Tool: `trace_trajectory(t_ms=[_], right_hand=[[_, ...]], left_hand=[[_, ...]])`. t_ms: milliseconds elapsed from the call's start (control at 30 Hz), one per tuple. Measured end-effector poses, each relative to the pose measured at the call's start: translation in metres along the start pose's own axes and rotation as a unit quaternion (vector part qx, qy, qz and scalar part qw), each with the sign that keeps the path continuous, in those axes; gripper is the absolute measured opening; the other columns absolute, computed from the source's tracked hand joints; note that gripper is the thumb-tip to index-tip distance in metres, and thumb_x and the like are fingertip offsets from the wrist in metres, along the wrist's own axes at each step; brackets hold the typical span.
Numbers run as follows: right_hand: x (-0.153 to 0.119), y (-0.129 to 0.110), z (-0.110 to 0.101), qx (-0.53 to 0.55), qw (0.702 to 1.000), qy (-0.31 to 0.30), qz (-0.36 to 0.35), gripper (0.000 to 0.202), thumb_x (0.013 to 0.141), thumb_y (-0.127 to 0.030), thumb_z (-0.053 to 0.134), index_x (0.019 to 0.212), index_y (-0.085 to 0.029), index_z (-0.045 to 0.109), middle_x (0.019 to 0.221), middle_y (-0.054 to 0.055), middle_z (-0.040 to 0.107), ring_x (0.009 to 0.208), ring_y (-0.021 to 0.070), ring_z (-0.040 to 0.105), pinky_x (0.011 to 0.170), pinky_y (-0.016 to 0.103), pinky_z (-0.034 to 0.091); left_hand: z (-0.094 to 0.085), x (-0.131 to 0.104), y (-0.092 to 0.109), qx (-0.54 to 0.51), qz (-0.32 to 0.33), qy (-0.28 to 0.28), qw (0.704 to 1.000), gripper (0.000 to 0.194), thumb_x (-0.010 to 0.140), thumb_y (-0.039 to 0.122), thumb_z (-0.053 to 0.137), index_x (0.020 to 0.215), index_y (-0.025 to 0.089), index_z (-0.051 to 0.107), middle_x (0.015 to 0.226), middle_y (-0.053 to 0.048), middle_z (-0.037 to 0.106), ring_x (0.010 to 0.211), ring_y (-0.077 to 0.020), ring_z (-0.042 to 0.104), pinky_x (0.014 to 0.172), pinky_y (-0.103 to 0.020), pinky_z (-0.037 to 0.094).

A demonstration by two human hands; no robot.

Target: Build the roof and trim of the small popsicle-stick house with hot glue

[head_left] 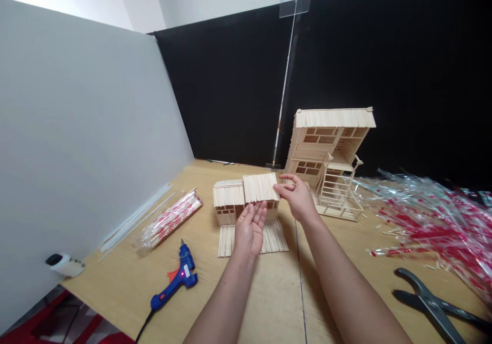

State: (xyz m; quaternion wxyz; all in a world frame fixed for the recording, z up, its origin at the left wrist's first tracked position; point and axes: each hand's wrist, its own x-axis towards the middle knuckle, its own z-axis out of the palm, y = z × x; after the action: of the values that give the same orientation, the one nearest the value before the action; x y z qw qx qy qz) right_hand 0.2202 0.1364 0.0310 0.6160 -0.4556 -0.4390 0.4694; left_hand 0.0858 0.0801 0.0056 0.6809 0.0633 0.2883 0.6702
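Note:
A small model house [226, 216] made of thin wooden sticks stands on the table, with a stick floor reaching out in front. Over its right half lies a roof panel [260, 187] of sticks laid side by side, overlapping the left roof section [228, 194]. My right hand [298, 198] pinches the panel's right edge between thumb and fingers. Palm up, my left hand [250, 229] has its fingertips at the panel's front lower edge. Whether the panel rests fully on the walls is hidden.
A taller stick house [326, 149] stands behind, to the right. At left lie a blue glue gun [179, 277], a pack of sticks [172, 218] and white glue sticks [134, 221]. Plastic wrappers [423, 221] and pliers-like cutters [426, 298] lie right. A white-and-black device [65, 265] sits at the left edge.

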Motion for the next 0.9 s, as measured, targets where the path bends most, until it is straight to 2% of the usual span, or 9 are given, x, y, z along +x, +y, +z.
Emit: trace_trajectory(t_ms=[200, 667, 900], right_hand=[[-0.0003, 0.0014, 0.0006, -0.013, 1.0, 0.008, -0.01, 0.05, 0.059, -0.036, 0.083, 0.099, -0.019, 0.057, 0.068, 0.001, 0.071, 0.06, 0.0166, 0.061, 0.065, 0.032, 0.05], [-0.0018, -0.0019, 0.0027, -0.015, 1.0, 0.019, -0.015, 0.049, 0.059, -0.035, 0.083, 0.096, -0.019, 0.057, 0.067, 0.002, 0.071, 0.059, 0.0162, 0.061, 0.065, 0.031, 0.048], [-0.0023, -0.0024, 0.0031, -0.023, 0.999, 0.024, -0.015, 0.048, 0.059, -0.034, 0.082, 0.097, -0.019, 0.057, 0.067, 0.001, 0.07, 0.058, 0.0156, 0.06, 0.063, 0.031, 0.048]], left_hand=[[0.0008, -0.0016, -0.0013, -0.013, 0.003, 0.011, 1.0, 0.01, 0.092, 0.004, 0.053, 0.085, 0.009, 0.058, 0.098, -0.016, 0.073, 0.096, -0.0216, 0.073, 0.085, -0.027, 0.059], [0.0014, -0.003, -0.0028, -0.018, -0.006, 0.014, 1.0, 0.019, 0.089, -0.004, 0.049, 0.09, 0.009, 0.063, 0.097, -0.012, 0.072, 0.097, -0.0181, 0.072, 0.086, -0.024, 0.058], [-0.0004, -0.0025, -0.0031, 0.0, -0.013, 0.017, 1.0, 0.018, 0.087, -0.005, 0.051, 0.091, 0.009, 0.063, 0.1, -0.013, 0.072, 0.095, -0.0178, 0.072, 0.081, -0.022, 0.058]])
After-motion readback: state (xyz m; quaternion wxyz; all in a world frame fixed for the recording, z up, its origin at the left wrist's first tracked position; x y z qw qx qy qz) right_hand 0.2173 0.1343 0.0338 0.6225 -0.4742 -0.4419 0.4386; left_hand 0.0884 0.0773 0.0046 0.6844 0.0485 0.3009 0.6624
